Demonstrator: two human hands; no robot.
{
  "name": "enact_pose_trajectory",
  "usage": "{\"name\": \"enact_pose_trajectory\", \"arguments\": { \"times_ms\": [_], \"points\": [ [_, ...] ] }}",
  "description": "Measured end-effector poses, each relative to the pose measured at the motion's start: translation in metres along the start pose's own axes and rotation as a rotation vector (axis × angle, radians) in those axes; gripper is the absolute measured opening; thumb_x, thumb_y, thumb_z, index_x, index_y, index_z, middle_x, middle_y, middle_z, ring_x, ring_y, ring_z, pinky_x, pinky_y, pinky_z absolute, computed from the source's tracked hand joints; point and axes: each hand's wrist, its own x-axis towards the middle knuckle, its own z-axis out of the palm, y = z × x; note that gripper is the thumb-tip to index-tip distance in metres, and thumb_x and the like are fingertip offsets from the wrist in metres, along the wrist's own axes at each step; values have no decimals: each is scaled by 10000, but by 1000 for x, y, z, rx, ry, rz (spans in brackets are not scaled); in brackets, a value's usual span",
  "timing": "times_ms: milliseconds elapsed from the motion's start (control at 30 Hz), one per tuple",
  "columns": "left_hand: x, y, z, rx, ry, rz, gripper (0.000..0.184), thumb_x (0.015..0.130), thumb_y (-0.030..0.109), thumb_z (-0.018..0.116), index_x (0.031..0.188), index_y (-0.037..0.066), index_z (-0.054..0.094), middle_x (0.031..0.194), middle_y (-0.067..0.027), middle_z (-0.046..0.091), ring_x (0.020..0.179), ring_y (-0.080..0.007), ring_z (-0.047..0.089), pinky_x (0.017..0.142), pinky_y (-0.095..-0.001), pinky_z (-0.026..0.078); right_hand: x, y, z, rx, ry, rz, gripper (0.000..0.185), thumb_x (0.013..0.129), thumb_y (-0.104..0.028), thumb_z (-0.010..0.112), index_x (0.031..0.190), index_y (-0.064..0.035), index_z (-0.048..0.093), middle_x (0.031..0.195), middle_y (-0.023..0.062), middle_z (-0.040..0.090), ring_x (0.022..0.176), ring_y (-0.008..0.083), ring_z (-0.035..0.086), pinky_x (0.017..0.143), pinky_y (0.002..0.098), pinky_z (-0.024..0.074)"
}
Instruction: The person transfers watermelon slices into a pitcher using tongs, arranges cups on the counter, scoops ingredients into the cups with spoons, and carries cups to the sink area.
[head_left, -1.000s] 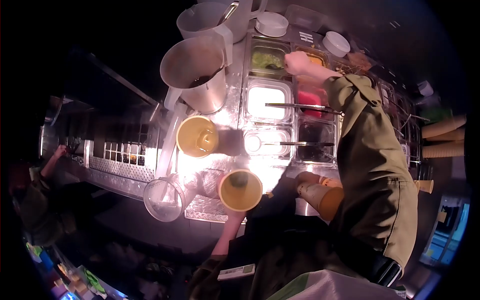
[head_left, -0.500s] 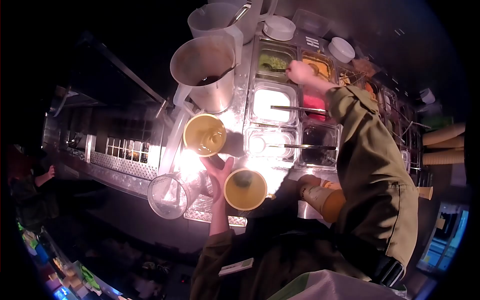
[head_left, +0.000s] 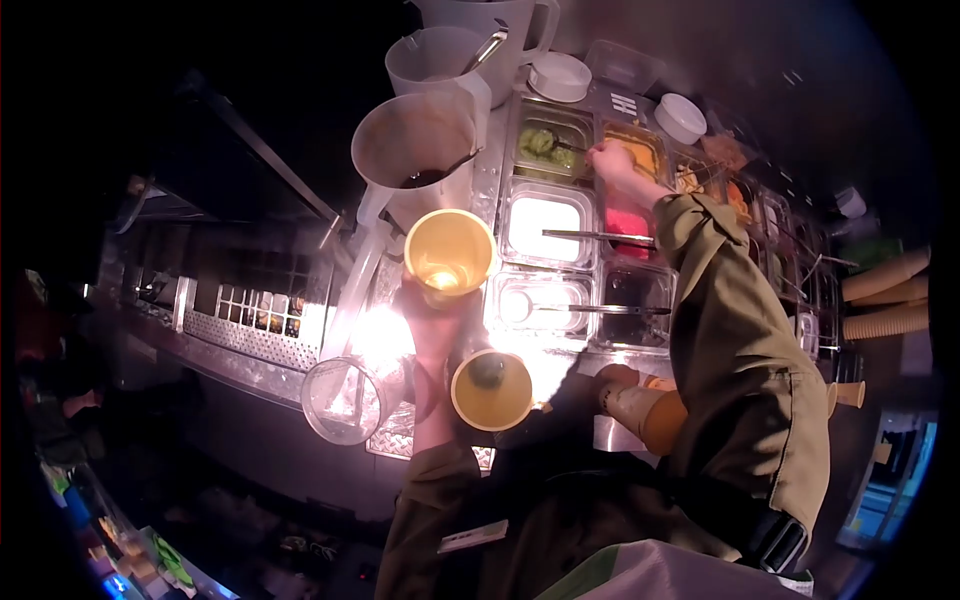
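My left hand (head_left: 430,315) is closed round a yellow cup (head_left: 450,240), tilted so that I look into its mouth; most fingers are hidden behind it. A little clear liquid or gloss shows at its bottom. My right hand (head_left: 613,163) grips the end of a spoon (head_left: 568,146), whose bowl lies in chopped green filling in a steel pan (head_left: 552,172). A second yellow cup (head_left: 491,405) stands close beside my left wrist, with something dark at its bottom.
Pans with white, red and orange fillings adjoin, some with spoons (head_left: 600,237) across them. Large jugs (head_left: 415,135) stand at upper left. A clear cup (head_left: 342,400) is left of my wrist. Brown cups (head_left: 645,408) lie by my right sleeve.
My left hand has closed round the yellow cup and lifted it up and right, toward the pans. My right hand has moved slightly right, with the spoon's bowl showing in the green filling.
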Motion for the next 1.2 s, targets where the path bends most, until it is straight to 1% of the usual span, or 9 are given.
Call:
{"name": "enact_pose_trajectory", "arguments": {
  "times_ms": [100, 200, 333, 500, 600, 833, 933, 1000, 1200],
  "points": [
    [8, 4, 3, -9, -37, -12, 687, 601, 62, 752, 1172, 4, 376, 1056, -111, 526, 961, -219, 530, 828, -307, 422, -16, -33, 0, -332, -37, -256, 281, 725, -200, 520, 781, 56, 618, 675, 177, 602, 668, 260, 601, 622, 360, 450],
    [12, 2, 6, 59, -80, 25, 703, 590, 75, 760, 1177, 13, 379, 1060, -110, 533, 971, -219, 535, 821, -312, 433, -5, -16, 4, 89, -133, 15, 269, 722, -189, 519, 783, 52, 622, 628, 150, 592, 623, 241, 583, 598, 347, 447],
    [22, 13, 14, 30, -271, -21, 734, 590, 115, 759, 1204, 12, 371, 1090, -119, 533, 999, -218, 531, 830, -311, 435, -11, 6, -17, 615, -233, 392, 192, 787, -163, 473, 711, -62, 617, 476, -25, 394, 399, 79, 314, 376, 240, 233],
    [42, 13, 31, -116, -383, -43, 805, 582, 158, 761, 1254, 16, 340, 1116, -129, 527, 1018, -204, 523, 865, -301, 415, -22, -2, -59, 719, -202, 407, 178, 767, -144, 482, 696, -27, 596, 437, -32, 330, 354, 74, 243, 345, 259, 186],
    [54, 23, 39, -60, -482, -120, 812, 579, 174, 763, 1254, 15, 341, 1114, -128, 529, 1022, -197, 519, 874, -303, 405, -24, -12, -91, 609, -127, 258, 166, 761, -159, 482, 722, -57, 607, 449, -67, 289, 366, 55, 204, 361, 242, 137],
    [67, 23, 46, 26, -487, -66, 755, 583, 195, 760, 1202, 9, 370, 1088, -142, 536, 1002, -220, 528, 861, -326, 413, -86, -108, -188, 280, -298, -94, 156, 743, -143, 545, 747, -3, 616, 522, -22, 454, 454, 63, 371, 416, 234, 279],
    [62, 22, 48, -20, -427, -63, 764, 583, 190, 758, 1209, 9, 359, 1083, -152, 534, 997, -231, 530, 854, -333, 418, -121, -120, -187, 81, -344, -525, 153, 755, -109, 536, 823, 9, 606, 547, -19, 492, 431, 81, 396, 410, 246, 298],
    [56, 29, 44, -47, -413, -106, 741, 584, 190, 756, 1180, -3, 361, 1072, -153, 534, 995, -234, 530, 851, -334, 420, -152, -143, -186, -544, -164, -1268, 196, 703, -83, 583, 885, -11, 594, 547, 12, 471, 458, 142, 444, 436, 279, 342],
    [38, 18, 34, -192, -368, -206, 754, 572, 132, 766, 1174, 11, 328, 1114, -138, 501, 1029, -210, 504, 879, -320, 407, -203, -151, -186, -756, 11, -1433, 319, 664, -63, 596, 978, -6, 576, 517, -2, 418, 429, 164, 423, 427, 290, 330]
  ]
}}
